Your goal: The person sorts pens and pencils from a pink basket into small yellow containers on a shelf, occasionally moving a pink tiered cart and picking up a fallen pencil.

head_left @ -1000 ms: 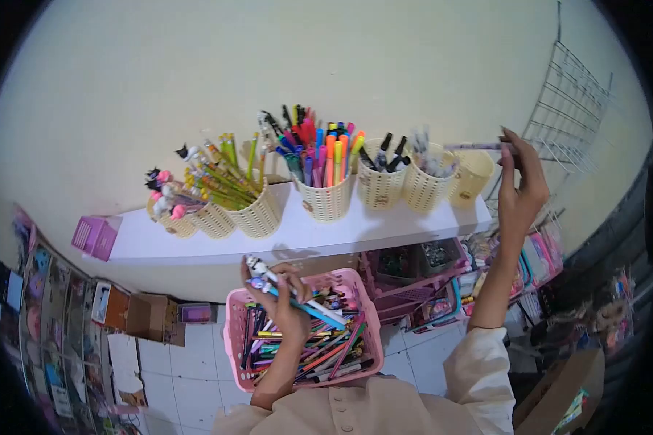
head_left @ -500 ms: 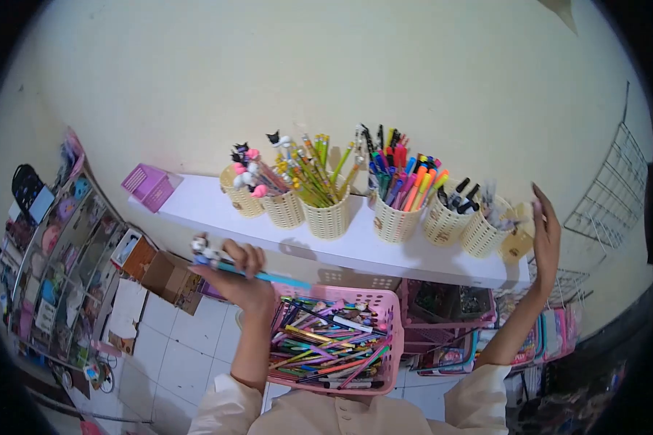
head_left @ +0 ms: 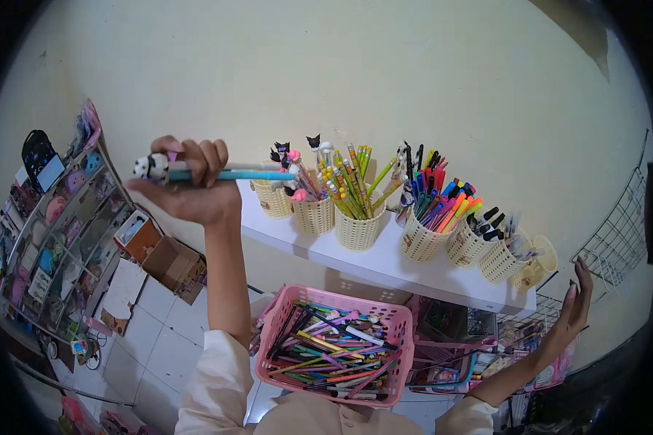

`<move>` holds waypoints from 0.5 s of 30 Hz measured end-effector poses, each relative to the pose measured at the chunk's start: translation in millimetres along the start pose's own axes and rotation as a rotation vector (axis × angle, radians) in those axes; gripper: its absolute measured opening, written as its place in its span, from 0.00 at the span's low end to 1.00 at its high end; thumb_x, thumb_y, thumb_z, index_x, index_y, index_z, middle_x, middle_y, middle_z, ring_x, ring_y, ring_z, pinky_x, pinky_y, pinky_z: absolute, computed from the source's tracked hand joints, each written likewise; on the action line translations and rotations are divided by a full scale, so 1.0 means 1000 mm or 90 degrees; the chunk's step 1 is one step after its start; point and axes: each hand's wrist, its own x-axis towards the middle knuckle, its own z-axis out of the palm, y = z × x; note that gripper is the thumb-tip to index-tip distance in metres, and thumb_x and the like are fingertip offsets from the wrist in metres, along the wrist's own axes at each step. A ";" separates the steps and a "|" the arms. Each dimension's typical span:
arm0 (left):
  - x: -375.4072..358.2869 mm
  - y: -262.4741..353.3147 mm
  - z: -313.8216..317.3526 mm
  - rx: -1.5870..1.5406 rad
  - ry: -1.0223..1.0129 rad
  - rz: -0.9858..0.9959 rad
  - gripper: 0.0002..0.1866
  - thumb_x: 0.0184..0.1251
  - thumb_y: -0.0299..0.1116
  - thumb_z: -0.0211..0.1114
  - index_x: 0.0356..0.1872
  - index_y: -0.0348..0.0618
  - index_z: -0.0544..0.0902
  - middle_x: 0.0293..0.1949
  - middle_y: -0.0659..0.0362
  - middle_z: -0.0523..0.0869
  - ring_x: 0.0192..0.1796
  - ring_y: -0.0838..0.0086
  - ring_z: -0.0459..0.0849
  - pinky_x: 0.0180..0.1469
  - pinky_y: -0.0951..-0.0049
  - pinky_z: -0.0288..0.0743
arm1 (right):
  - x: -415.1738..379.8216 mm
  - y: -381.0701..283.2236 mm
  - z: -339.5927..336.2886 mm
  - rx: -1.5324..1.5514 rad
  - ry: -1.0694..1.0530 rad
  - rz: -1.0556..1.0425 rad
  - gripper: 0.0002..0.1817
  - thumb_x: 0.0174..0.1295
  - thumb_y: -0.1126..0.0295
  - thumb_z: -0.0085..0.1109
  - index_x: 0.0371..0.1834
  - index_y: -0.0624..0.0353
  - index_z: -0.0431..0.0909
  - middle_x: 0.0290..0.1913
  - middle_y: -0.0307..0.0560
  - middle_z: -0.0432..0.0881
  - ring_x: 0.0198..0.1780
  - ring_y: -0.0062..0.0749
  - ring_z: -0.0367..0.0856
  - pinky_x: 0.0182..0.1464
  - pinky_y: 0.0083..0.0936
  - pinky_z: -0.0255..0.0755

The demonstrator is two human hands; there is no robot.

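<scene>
My left hand (head_left: 196, 181) is raised left of the cups, its fingers wrapped round several pens (head_left: 250, 175) with panda-like toppers. The pens point right, in front of the leftmost cup (head_left: 272, 201). My right hand (head_left: 575, 304) is off the shelf's right end, fingers apart and holding nothing, near the rightmost cup (head_left: 535, 270). Between the hands, a row of cream woven cups holds topper pens, yellow pencils (head_left: 352, 181), coloured markers (head_left: 442, 199) and black-capped markers (head_left: 488, 223). Below the shelf, a pink basket (head_left: 408, 348) is full of mixed pens and pencils.
The white shelf (head_left: 305, 250) runs along the wall. At the left are a rack of goods (head_left: 58, 232) and an open cardboard box (head_left: 174, 264) on the tiled floor. A wire grid (head_left: 617, 225) hangs at the right; more baskets stand beneath the shelf.
My left hand has risen with the pens, moving up and left. My right hand has moved down and away from the rightmost cup. The view has shifted, with the cups now further right.
</scene>
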 end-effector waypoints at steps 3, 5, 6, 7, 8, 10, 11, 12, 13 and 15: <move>0.009 -0.012 -0.002 -0.028 -0.044 -0.045 0.31 0.48 0.69 0.43 0.16 0.47 0.65 0.07 0.68 0.50 0.11 0.82 0.44 0.18 0.80 0.42 | -0.009 -0.009 -0.005 -0.018 0.034 0.008 0.14 0.57 0.69 0.42 0.43 0.65 0.69 0.49 0.51 0.69 0.52 0.35 0.66 0.53 0.29 0.57; 0.013 -0.024 -0.002 -0.114 -0.154 -0.054 0.31 0.50 0.68 0.39 0.14 0.47 0.60 0.06 0.68 0.52 0.10 0.83 0.45 0.16 0.80 0.41 | -0.014 -0.012 -0.011 -0.022 0.036 -0.004 0.14 0.56 0.69 0.42 0.42 0.65 0.69 0.49 0.52 0.69 0.51 0.36 0.66 0.52 0.29 0.58; 0.015 -0.030 0.001 -0.116 -0.157 -0.089 0.32 0.49 0.69 0.38 0.12 0.47 0.57 0.06 0.68 0.51 0.10 0.83 0.45 0.17 0.81 0.41 | -0.015 -0.014 -0.012 -0.023 0.038 -0.015 0.14 0.55 0.70 0.42 0.41 0.65 0.70 0.49 0.53 0.69 0.50 0.36 0.67 0.51 0.28 0.58; 0.017 -0.037 0.002 -0.119 -0.155 -0.092 0.32 0.49 0.69 0.38 0.12 0.47 0.57 0.06 0.68 0.51 0.10 0.83 0.45 0.17 0.81 0.41 | -0.017 -0.017 -0.012 -0.028 0.038 -0.014 0.14 0.55 0.70 0.42 0.41 0.65 0.70 0.49 0.53 0.69 0.50 0.36 0.67 0.51 0.28 0.58; 0.019 -0.046 0.002 -0.107 -0.166 -0.154 0.32 0.49 0.70 0.37 0.12 0.47 0.57 0.06 0.68 0.51 0.10 0.83 0.45 0.17 0.81 0.41 | -0.018 -0.021 -0.011 -0.024 0.046 -0.012 0.13 0.55 0.70 0.43 0.41 0.66 0.70 0.48 0.53 0.69 0.50 0.36 0.67 0.51 0.28 0.59; 0.026 -0.063 -0.004 -0.067 -0.186 -0.267 0.32 0.49 0.70 0.37 0.11 0.47 0.57 0.06 0.68 0.50 0.10 0.82 0.45 0.18 0.80 0.42 | -0.021 -0.024 -0.012 -0.023 0.054 -0.011 0.13 0.55 0.70 0.43 0.40 0.66 0.70 0.48 0.53 0.69 0.50 0.36 0.67 0.51 0.28 0.59; 0.029 -0.071 -0.009 -0.040 -0.195 -0.318 0.32 0.49 0.70 0.38 0.11 0.48 0.57 0.07 0.68 0.50 0.10 0.82 0.46 0.19 0.80 0.43 | -0.022 -0.024 -0.013 -0.018 0.051 -0.012 0.13 0.54 0.70 0.43 0.40 0.66 0.69 0.47 0.54 0.69 0.50 0.37 0.67 0.51 0.28 0.59; 0.030 -0.076 -0.012 -0.016 -0.164 -0.340 0.31 0.52 0.67 0.37 0.10 0.48 0.57 0.06 0.67 0.51 0.10 0.82 0.46 0.19 0.80 0.43 | -0.024 -0.024 -0.013 -0.013 0.050 -0.014 0.13 0.54 0.71 0.43 0.40 0.67 0.69 0.47 0.54 0.69 0.50 0.37 0.67 0.51 0.29 0.59; 0.030 -0.078 -0.016 -0.020 -0.165 -0.340 0.31 0.52 0.67 0.37 0.10 0.48 0.57 0.06 0.67 0.51 0.10 0.82 0.46 0.19 0.80 0.43 | -0.026 -0.024 -0.014 -0.016 0.052 -0.015 0.13 0.54 0.71 0.43 0.40 0.67 0.69 0.47 0.54 0.69 0.50 0.37 0.67 0.51 0.29 0.59; 0.033 -0.078 -0.023 -0.119 -0.139 -0.317 0.30 0.54 0.64 0.38 0.09 0.48 0.57 0.06 0.67 0.51 0.10 0.82 0.47 0.19 0.80 0.43 | -0.030 -0.024 -0.015 0.009 0.067 -0.012 0.13 0.53 0.71 0.45 0.38 0.68 0.69 0.46 0.55 0.70 0.49 0.39 0.67 0.51 0.30 0.58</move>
